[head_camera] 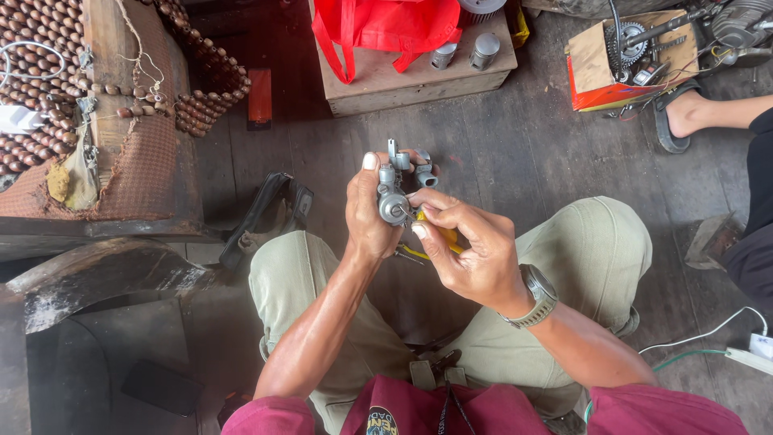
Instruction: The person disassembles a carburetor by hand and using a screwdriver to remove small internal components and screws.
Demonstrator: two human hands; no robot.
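Holding the small metal carburettor (396, 189) steady above the lap is done by the left hand (369, 213), its grip clamped on the body; the right hand (467, 246), grip pinched on a yellow-handled tool (441, 235), should be kept square to the fitting. Beaded seat cover (48, 89), wooden crate (419, 76) and red bag (386, 24) lie well apart.

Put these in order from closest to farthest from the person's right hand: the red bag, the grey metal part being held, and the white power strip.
From the right hand in the head view:
1. Grey metal part, touching its fingertips, held up by the left hand.
2. Red fabric bag, far up top on the wooden box.
3. White power strip, at the lower right edge on the floor.
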